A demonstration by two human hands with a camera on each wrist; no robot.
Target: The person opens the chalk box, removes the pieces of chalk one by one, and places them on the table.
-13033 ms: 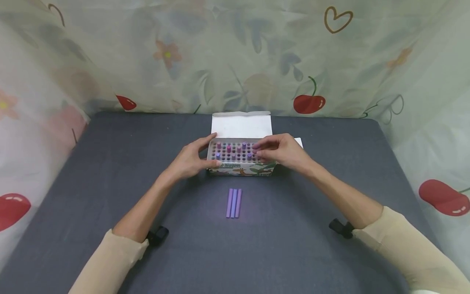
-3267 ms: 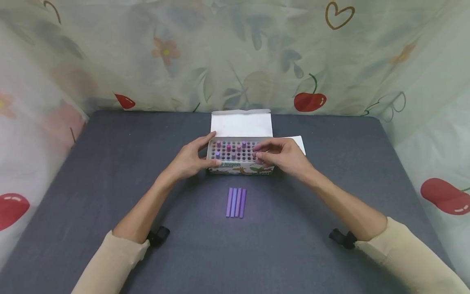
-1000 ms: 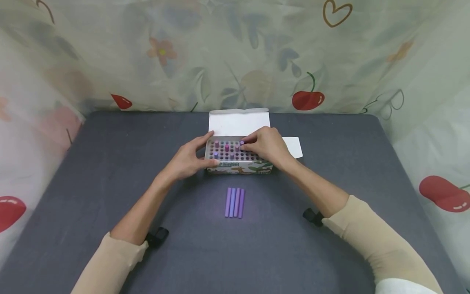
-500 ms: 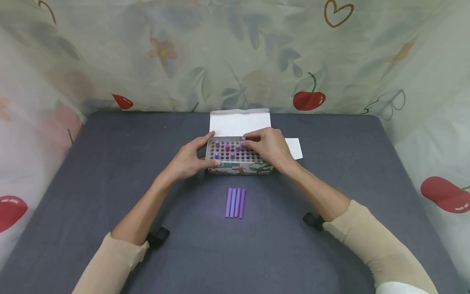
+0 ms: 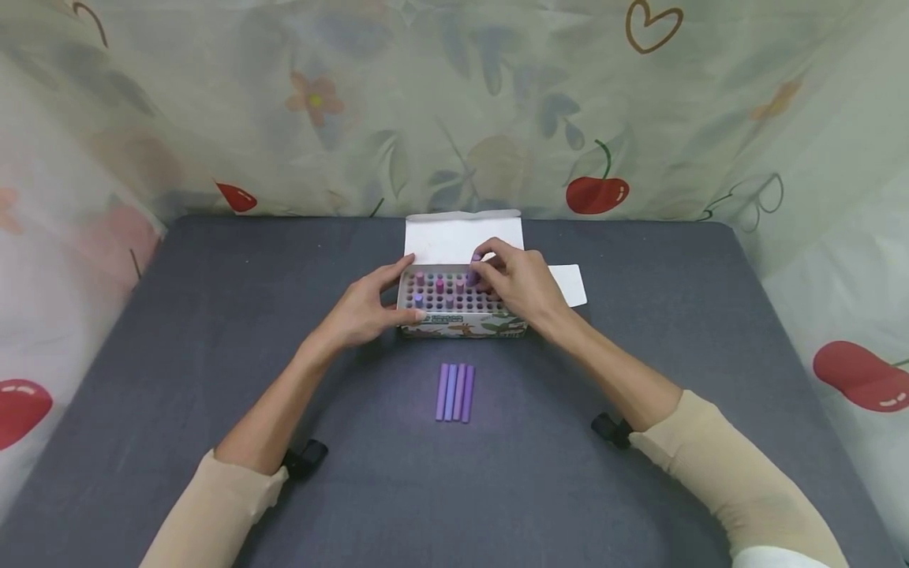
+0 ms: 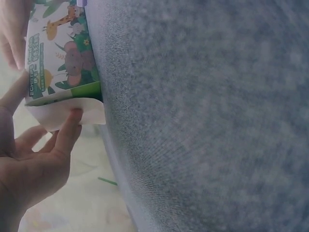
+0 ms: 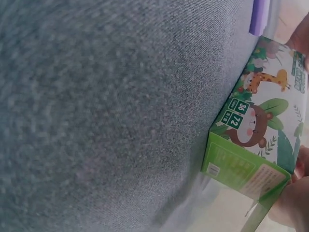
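Note:
A patterned cardboard box [image 5: 465, 325] with animal pictures stands on the table, its white lid [image 5: 454, 241] folded back. My left hand [image 5: 369, 309] holds the box's left end, thumb at the front and a finger at the back; the left wrist view shows fingers against the white end flap [image 6: 67, 112]. My right hand [image 5: 521, 284] pinches a purple chalk stick [image 5: 473, 274] standing tall above the holed tray [image 5: 435, 296]; its lower end is hidden. Pink and violet chalk tops [image 5: 440, 285] poke out of other holes. Before the box lie several purple chalk sticks [image 5: 454, 393] side by side.
The dark grey cloth-covered table [image 5: 284, 268] carries everything. A white side flap [image 5: 570, 284] sticks out at the box's right end. Behind the table hangs a printed curtain [image 5: 454, 110]. A black wrist camera [image 5: 305, 457] sits by the left sleeve.
Another purple chalk stick has joined the row on the table since the oldest frame. My right hand has moved left to the back row and raised a purple stick. My left hand stays put.

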